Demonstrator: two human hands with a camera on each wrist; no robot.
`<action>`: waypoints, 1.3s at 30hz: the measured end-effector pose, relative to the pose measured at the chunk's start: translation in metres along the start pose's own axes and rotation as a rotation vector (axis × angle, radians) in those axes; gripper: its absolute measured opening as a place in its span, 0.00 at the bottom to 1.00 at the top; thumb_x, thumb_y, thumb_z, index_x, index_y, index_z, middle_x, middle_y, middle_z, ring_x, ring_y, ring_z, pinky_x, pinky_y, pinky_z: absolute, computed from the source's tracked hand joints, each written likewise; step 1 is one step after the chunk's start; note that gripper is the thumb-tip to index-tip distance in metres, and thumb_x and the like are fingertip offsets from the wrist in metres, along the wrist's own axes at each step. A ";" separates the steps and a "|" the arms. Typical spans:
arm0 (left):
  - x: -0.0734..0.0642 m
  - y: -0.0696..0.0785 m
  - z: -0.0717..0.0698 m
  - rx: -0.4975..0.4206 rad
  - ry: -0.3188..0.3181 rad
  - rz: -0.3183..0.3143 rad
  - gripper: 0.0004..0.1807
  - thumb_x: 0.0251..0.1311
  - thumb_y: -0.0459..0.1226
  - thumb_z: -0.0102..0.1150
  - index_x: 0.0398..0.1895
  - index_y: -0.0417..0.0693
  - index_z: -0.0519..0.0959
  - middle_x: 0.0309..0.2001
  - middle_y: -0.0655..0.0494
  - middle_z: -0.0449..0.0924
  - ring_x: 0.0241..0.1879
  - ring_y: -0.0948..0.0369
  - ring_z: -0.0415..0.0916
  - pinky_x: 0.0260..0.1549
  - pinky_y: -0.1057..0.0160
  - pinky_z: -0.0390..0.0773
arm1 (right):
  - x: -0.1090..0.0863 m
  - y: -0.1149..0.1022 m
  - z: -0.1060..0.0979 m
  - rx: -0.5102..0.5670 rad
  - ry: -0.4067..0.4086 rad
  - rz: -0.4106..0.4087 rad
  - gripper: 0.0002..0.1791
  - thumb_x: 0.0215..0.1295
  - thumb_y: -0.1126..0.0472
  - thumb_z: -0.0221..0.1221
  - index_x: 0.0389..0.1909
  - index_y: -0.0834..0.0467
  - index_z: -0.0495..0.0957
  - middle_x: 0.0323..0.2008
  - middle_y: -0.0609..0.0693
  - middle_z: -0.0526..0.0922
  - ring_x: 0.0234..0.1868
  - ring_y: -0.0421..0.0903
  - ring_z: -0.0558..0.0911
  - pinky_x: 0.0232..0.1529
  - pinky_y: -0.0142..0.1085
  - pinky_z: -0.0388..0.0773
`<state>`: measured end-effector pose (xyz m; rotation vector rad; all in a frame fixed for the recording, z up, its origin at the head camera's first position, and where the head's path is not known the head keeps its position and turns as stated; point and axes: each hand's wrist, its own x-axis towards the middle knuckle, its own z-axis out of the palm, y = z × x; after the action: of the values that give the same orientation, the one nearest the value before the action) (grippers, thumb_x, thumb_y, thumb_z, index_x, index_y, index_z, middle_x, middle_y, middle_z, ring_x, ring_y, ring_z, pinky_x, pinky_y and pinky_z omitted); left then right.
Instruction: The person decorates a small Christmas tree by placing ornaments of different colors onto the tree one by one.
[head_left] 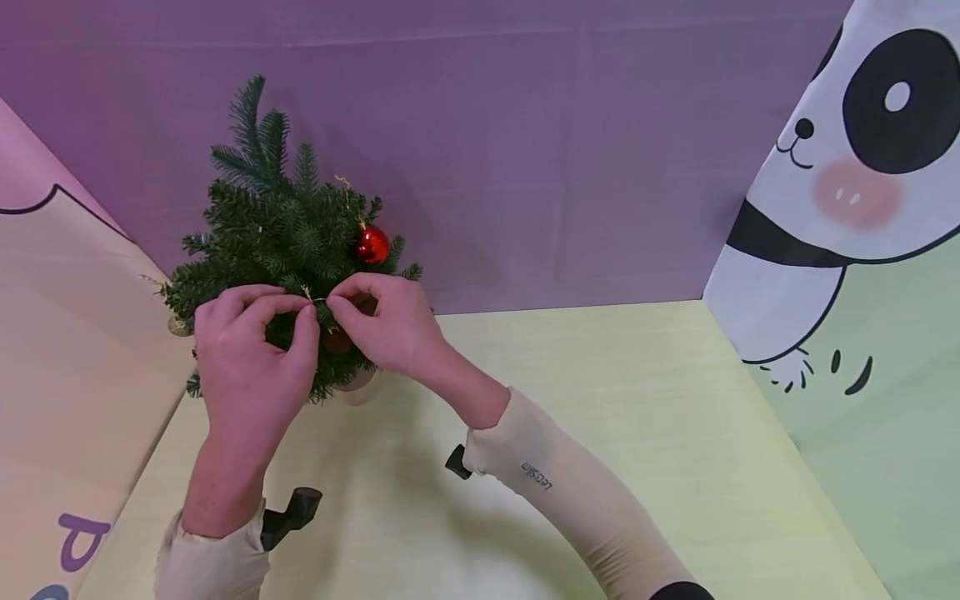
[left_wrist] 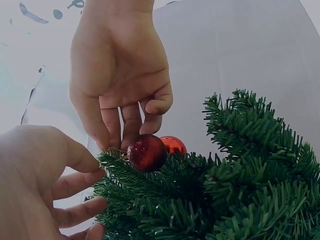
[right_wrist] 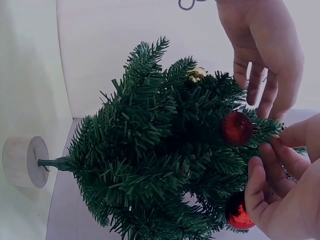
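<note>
A small artificial Christmas tree stands at the back left. My right hand pinches a thin gold cord between thumb and forefinger, close over a branch at the front. The cord spans to my left hand, whose thumb and forefinger meet at its other end, beside the branch tip. A dark red glittery ball ornament rests against the branches just under the fingers; in the head view the hands partly hide it. My other left fingers are bent loosely over the needles.
A shiny red ball hangs on the tree's right side, a gold ornament at its left. The tree's pale round base stands on the light table. A purple backdrop rises behind, with printed panels on both sides.
</note>
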<state>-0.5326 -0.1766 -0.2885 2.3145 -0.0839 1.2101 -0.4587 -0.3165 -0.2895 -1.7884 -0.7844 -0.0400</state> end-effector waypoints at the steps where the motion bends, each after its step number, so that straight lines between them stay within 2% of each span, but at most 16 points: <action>1: 0.000 0.000 0.000 0.002 -0.002 -0.001 0.09 0.60 0.33 0.62 0.31 0.32 0.85 0.41 0.39 0.78 0.45 0.40 0.67 0.49 0.41 0.62 | 0.000 0.000 0.000 0.005 -0.005 0.005 0.07 0.70 0.57 0.57 0.39 0.53 0.83 0.27 0.38 0.80 0.28 0.35 0.78 0.30 0.30 0.76; 18: 0.000 0.001 0.000 -0.008 -0.014 0.010 0.08 0.59 0.32 0.62 0.30 0.33 0.85 0.41 0.39 0.78 0.45 0.41 0.68 0.48 0.42 0.62 | -0.005 0.001 -0.003 0.039 -0.014 0.030 0.07 0.71 0.58 0.57 0.40 0.53 0.82 0.28 0.39 0.80 0.28 0.38 0.78 0.31 0.31 0.77; 30: -0.004 0.000 0.000 -0.034 0.027 0.030 0.07 0.57 0.31 0.62 0.29 0.34 0.84 0.41 0.40 0.79 0.44 0.40 0.68 0.47 0.41 0.62 | -0.009 0.006 -0.006 0.067 -0.016 0.032 0.06 0.70 0.59 0.58 0.40 0.54 0.82 0.30 0.40 0.81 0.29 0.39 0.78 0.31 0.32 0.77; 34: -0.006 -0.002 0.000 -0.029 0.016 0.053 0.06 0.57 0.31 0.63 0.32 0.34 0.84 0.41 0.39 0.79 0.44 0.40 0.69 0.47 0.40 0.62 | -0.011 0.008 -0.008 0.056 -0.009 0.032 0.05 0.70 0.59 0.58 0.39 0.54 0.82 0.30 0.39 0.81 0.30 0.39 0.78 0.31 0.32 0.77; 39: -0.012 -0.005 0.000 0.005 0.003 0.111 0.09 0.56 0.32 0.63 0.37 0.34 0.83 0.40 0.38 0.80 0.43 0.40 0.71 0.47 0.40 0.63 | -0.017 0.013 -0.012 0.002 -0.003 0.005 0.06 0.69 0.58 0.58 0.40 0.54 0.83 0.30 0.39 0.80 0.28 0.38 0.77 0.30 0.32 0.75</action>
<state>-0.5384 -0.1743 -0.3002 2.3388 -0.2103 1.2693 -0.4610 -0.3369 -0.3032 -1.7892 -0.7815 -0.0329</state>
